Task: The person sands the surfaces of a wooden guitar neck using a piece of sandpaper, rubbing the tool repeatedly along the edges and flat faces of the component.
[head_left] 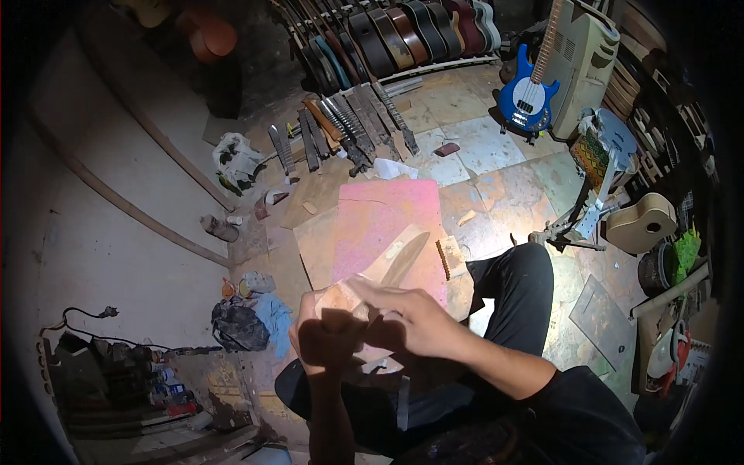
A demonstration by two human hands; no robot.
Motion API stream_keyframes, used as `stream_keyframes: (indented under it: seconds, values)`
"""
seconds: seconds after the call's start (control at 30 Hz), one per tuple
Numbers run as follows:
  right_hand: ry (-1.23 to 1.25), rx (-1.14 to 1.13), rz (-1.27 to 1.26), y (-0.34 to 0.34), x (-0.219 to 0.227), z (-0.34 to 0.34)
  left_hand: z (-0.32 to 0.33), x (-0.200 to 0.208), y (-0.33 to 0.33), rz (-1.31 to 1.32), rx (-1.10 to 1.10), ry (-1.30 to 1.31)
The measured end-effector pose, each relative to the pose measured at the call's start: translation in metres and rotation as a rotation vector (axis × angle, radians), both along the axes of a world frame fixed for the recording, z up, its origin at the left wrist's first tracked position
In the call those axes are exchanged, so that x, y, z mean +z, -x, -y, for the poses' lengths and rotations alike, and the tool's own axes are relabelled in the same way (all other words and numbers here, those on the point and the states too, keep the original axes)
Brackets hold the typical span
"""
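Note:
A pale wooden piece [397,254], long and tapered like a guitar neck blank, slants up and away from my two hands. My left hand [325,337] is closed around its near end, partly in shadow. My right hand [407,314] lies over the wood with fingers bent and pressed onto it. Whether a small tool sits under the right fingers is hidden. Beneath the wood lies a pink board [384,201]. To the right of that board, a dark toothed strip [443,260] rests beside a small light wood block [459,254].
Several guitar necks [345,128] lie on the tiled floor ahead, before a row of guitar bodies [411,39]. A blue bass guitar [529,97] leans at the far right, near an unfinished acoustic guitar [643,223]. Plastic bags [242,322] lie at left, and my bent knee [527,271] is at right.

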State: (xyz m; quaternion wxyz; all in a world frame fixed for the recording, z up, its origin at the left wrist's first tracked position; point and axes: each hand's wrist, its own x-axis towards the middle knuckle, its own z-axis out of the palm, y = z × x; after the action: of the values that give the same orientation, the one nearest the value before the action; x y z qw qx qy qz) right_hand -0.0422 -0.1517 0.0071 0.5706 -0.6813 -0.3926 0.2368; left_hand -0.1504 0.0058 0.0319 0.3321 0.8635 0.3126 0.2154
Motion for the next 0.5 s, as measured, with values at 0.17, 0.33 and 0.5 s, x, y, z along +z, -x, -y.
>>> stream_keyframes:
  seconds: [0.17,0.33,0.5]
  values:
    - [-0.031,-0.080,0.081,-0.010,-0.043,-0.001,0.004,0.004,0.001,0.012,-0.035,-0.031]
    - [-0.222,-0.004,0.010,0.006,-0.004,0.003,0.000,0.001,0.002,0.019,-0.059,-0.055]
    - [0.097,-0.078,0.086,-0.002,-0.023,0.009,0.009,0.010,0.001,0.008,-0.016,0.042]
